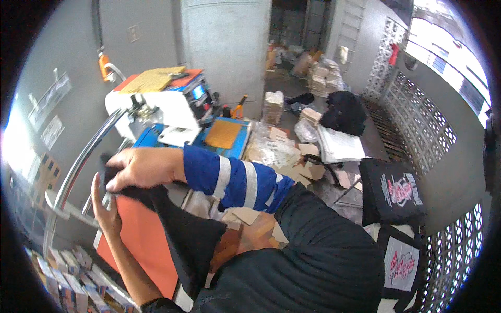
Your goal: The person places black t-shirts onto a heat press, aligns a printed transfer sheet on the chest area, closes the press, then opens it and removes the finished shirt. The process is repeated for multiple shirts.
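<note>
My right hand (140, 168) reaches across to the left in a blue sleeve cuff with pale stripes. It pinches the edge of a black cloth (192, 237), probably a garment, which hangs down toward my body in a fold. Just below it, my left hand (108, 213) is raised with its fingers stretched upward beside the cloth. Its fingertips come close to the dark bunched part, and I cannot make out whether they touch it. Under the cloth lies an orange-red board (143, 237).
A white machine (180, 107) with a small lit screen stands beyond my hands, beside a curved metal rail (86, 151). Black printed garments (394, 193) lie stacked at my right. Cardboard pieces (308, 169) litter the floor. Boxes (68, 276) fill the lower left.
</note>
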Tool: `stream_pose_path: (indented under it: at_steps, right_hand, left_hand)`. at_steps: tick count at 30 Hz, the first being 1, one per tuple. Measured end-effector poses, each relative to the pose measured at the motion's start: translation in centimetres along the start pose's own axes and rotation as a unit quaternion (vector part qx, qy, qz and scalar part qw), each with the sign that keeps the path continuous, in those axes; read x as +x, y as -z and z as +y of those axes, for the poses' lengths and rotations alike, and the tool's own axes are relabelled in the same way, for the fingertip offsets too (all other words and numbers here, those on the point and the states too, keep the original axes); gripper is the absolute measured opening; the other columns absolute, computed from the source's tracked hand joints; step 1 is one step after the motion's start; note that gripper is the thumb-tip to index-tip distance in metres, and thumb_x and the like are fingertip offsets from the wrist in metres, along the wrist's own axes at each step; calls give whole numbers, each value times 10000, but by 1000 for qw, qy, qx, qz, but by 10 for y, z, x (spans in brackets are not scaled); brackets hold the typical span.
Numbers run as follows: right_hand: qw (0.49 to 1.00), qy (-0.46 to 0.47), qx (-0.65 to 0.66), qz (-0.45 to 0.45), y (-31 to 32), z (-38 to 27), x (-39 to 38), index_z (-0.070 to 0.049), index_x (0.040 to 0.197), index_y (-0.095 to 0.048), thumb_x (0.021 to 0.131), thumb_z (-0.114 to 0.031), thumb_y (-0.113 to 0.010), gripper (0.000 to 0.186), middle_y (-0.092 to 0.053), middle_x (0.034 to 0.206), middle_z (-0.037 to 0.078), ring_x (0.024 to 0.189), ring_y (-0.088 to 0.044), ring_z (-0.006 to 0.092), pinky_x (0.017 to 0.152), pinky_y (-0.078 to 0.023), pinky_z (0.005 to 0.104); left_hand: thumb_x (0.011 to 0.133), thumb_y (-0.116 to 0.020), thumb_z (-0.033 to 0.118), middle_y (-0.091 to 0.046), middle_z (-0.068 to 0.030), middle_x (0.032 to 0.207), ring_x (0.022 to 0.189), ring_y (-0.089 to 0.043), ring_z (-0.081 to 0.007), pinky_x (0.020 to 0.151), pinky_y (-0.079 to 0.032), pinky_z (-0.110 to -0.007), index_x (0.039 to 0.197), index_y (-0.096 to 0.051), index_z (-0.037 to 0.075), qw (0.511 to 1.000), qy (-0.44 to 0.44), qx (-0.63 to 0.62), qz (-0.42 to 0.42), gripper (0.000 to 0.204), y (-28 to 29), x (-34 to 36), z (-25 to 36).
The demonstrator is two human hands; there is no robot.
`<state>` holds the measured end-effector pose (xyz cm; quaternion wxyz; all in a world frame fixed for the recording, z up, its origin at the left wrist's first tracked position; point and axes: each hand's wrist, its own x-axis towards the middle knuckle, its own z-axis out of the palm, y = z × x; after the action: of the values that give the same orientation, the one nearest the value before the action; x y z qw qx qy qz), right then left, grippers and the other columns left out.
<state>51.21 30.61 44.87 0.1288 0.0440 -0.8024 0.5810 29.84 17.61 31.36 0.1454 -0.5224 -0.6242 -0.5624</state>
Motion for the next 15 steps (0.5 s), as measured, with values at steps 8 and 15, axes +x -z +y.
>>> stream_pose_path:
  at_steps: [8,15]
  right_hand:
    - [978,64,-180,80,45,-75,-228,3,1046,-640,941,-287,-727,320,-648,853,64,830,-593,140,760,-487,328]
    - [890,-45,-264,369,114,-46,-409,23,1077,-700,941,-177,-731,243,-715,948,92,910,-635,160,851,-500,319]
  left_hand:
    - [838,-733,105,-687,-196,1252,1159,-653,-285,986,-503,-408,1227,-667,12,885,-99,-198,-409,405,-171,-31,170]
    - [651,-840,52,-739,-30,814,774,-675,-150,702,-537,-347,850,-727,-14,776,202,-252,-541,238,-182,-129,111]
